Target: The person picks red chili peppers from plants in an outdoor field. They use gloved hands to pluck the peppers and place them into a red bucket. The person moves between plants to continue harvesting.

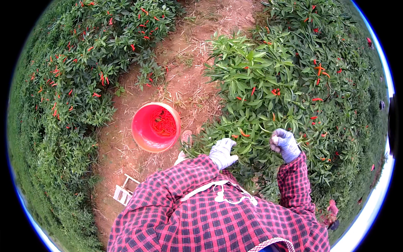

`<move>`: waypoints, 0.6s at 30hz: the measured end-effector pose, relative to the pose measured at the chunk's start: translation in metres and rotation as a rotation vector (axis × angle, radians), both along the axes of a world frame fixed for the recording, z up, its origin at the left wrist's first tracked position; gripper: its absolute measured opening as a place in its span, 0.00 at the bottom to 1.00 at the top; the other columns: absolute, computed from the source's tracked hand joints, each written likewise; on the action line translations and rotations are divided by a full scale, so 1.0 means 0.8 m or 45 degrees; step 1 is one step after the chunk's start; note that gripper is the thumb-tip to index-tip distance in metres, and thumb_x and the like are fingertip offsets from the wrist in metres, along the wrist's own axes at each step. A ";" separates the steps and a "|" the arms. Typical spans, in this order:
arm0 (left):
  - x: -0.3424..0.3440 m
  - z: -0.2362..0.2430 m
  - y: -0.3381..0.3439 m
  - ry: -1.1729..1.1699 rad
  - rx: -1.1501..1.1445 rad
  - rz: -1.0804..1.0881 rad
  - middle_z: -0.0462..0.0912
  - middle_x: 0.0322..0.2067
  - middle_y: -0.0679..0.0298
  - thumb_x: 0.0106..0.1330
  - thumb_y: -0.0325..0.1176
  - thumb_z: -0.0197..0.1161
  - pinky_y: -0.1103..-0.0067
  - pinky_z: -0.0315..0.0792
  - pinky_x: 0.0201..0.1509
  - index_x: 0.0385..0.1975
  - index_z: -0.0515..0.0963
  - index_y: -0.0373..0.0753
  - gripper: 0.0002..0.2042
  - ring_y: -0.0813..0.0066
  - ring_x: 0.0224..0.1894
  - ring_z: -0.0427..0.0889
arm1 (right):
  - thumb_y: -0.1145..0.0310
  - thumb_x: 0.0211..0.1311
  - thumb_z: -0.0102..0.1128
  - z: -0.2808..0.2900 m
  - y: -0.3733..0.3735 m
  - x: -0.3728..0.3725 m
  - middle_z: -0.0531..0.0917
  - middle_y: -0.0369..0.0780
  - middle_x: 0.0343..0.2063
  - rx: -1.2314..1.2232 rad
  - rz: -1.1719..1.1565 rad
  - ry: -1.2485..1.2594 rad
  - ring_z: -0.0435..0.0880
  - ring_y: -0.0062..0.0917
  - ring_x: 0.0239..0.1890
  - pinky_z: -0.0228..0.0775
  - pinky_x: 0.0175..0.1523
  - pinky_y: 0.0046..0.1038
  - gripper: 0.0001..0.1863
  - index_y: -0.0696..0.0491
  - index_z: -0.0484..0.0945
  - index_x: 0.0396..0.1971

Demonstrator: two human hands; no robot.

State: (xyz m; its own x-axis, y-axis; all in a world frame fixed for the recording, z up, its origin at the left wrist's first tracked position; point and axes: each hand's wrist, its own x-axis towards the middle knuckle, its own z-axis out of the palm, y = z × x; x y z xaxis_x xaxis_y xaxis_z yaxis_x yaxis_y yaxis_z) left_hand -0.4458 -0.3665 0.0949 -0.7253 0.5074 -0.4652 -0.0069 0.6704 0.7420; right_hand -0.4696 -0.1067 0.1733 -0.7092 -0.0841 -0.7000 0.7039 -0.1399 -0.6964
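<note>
My left hand (222,153), in a pale glove, is at the near left edge of a leafy pepper plant (256,65), its fingers loosely bent and apart. Red-orange chillies (244,133) hang just beyond it. My right hand (284,145), also gloved, is raised among the foliage to the right with its fingers curled closed; what they hold, if anything, is too small to make out. To the left of both hands a pink-red bucket (147,140) stands upright on the soil, holding a heap of red chillies (163,124).
A dirt path (193,63) strewn with straw runs between dense pepper rows, the left one (63,88) dotted with red fruit. A small white stool (123,194) is on the path at lower left. At lower right, a pink shape (331,210), possibly a person, shows among the plants.
</note>
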 end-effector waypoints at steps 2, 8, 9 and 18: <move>0.002 -0.005 -0.001 -0.072 0.008 0.021 0.67 0.45 0.55 0.46 0.43 0.64 0.71 0.61 0.55 0.47 0.67 0.40 0.27 0.58 0.51 0.66 | 0.74 0.50 0.58 0.006 -0.058 -0.020 0.78 0.39 0.23 0.025 0.132 0.017 0.75 0.18 0.19 0.62 0.20 0.16 0.08 0.58 0.73 0.31; -0.001 -0.007 0.001 -0.084 -0.010 -0.030 0.70 0.43 0.56 0.47 0.41 0.64 0.70 0.63 0.53 0.46 0.69 0.41 0.25 0.58 0.49 0.69 | 0.74 0.50 0.56 -0.046 -0.089 -0.046 0.80 0.39 0.24 0.481 0.438 0.228 0.79 0.23 0.25 0.71 0.31 0.23 0.08 0.59 0.75 0.31; 0.000 -0.012 0.002 -0.065 -0.001 -0.059 0.70 0.44 0.56 0.48 0.41 0.63 0.70 0.63 0.53 0.46 0.69 0.41 0.24 0.59 0.49 0.69 | 0.75 0.47 0.56 -0.063 -0.076 -0.042 0.80 0.39 0.21 0.869 0.710 0.301 0.79 0.24 0.24 0.70 0.31 0.24 0.07 0.57 0.76 0.29; -0.016 -0.012 0.009 -0.202 -0.145 -0.302 0.77 0.37 0.56 0.51 0.33 0.55 0.70 0.68 0.48 0.38 0.76 0.43 0.13 0.59 0.43 0.75 | 0.67 0.46 0.58 -0.120 -0.091 -0.036 0.77 0.48 0.37 1.467 1.613 -0.220 0.77 0.36 0.42 0.69 0.45 0.35 0.17 0.55 0.72 0.39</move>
